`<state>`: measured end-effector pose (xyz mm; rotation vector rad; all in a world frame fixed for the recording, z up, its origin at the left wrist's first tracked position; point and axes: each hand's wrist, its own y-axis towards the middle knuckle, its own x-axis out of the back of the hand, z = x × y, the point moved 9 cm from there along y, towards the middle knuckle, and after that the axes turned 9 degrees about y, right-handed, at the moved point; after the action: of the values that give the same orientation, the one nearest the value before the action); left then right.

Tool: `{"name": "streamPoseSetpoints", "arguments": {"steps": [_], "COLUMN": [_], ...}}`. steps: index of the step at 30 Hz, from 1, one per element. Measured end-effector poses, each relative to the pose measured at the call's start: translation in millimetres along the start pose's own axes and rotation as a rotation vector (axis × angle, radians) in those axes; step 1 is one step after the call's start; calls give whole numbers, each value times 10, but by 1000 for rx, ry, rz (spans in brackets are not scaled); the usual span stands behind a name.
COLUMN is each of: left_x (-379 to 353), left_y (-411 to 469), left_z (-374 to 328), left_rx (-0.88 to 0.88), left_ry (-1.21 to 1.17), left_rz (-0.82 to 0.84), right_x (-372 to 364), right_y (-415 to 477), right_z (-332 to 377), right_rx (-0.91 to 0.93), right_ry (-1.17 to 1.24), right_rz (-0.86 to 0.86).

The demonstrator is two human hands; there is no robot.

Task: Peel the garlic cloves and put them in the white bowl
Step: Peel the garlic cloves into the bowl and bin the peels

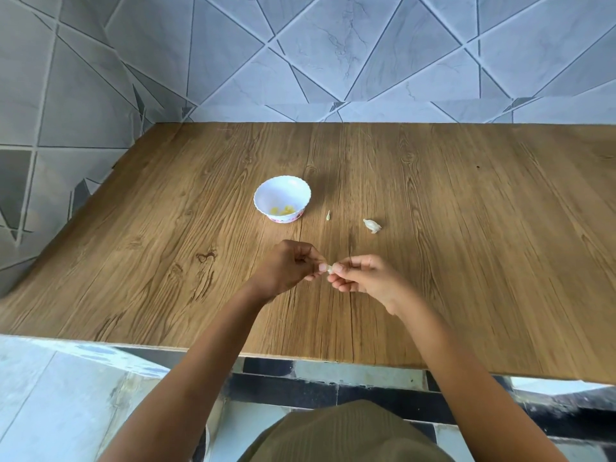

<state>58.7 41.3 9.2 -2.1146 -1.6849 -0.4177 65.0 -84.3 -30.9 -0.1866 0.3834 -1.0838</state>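
Peeling in progress, one item in hand.

Left hand [293, 268]: fingers curled, thumb and forefinger pinching one end of a small pale garlic clove [330, 269].

Right hand [363, 278]: fingers curled, pinching the clove's other end. The clove is held above the brown wood-grain surface [466, 228], towards its front edge, and is mostly hidden by fingertips.

Small white scalloped-rim bowl [258, 199]: upright, beyond the left hand and apart from both hands. It contains a few yellowish peeled cloves [283, 211].

Thin pale sliver of skin [328, 215]: one, lying just right of the bowl.

Whitish papery garlic piece [372, 225]: one, lying further right. Whether it is an unpeeled clove or shed skin cannot be told.

Handling note, offered as judgement: the step likely goes best if one hand fixes the clove firmly while a nail of the other lifts the skin at the tip. The skin should then be stripped lengthwise in small pulls, since dry skin tears and a slick clove may slip free.
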Motion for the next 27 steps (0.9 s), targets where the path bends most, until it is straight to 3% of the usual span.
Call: {"name": "streamPoseSetpoints", "arguments": {"steps": [5, 9, 12, 14, 19, 23, 27], "left_x": [36, -15, -105, -107, 21, 62, 59], "left_y": [17, -11, -51, -56, -64, -74, -86], "left_z": [-31, 189, 333, 356, 325, 352, 378], "left_rx": [-29, 159, 287, 296, 230, 235, 244], "left_ry": [129, -52, -240, -256, -211, -249, -275], "left_rz": [-49, -82, -69, -91, -176, -201, -195], "right_x": [-40, -133, -246, -217, 13, 40, -2], "right_y": [11, -83, -185, -177, -62, -62, -50], "right_z": [133, 380, 476, 473, 344, 307, 275], "right_rx": [101, 481, 718, 725, 544, 538, 554], "right_ry": [-200, -642, -768, -716, -483, -461, -612], "right_rz": [-2, -109, -146, -180, -281, -294, -315]}}
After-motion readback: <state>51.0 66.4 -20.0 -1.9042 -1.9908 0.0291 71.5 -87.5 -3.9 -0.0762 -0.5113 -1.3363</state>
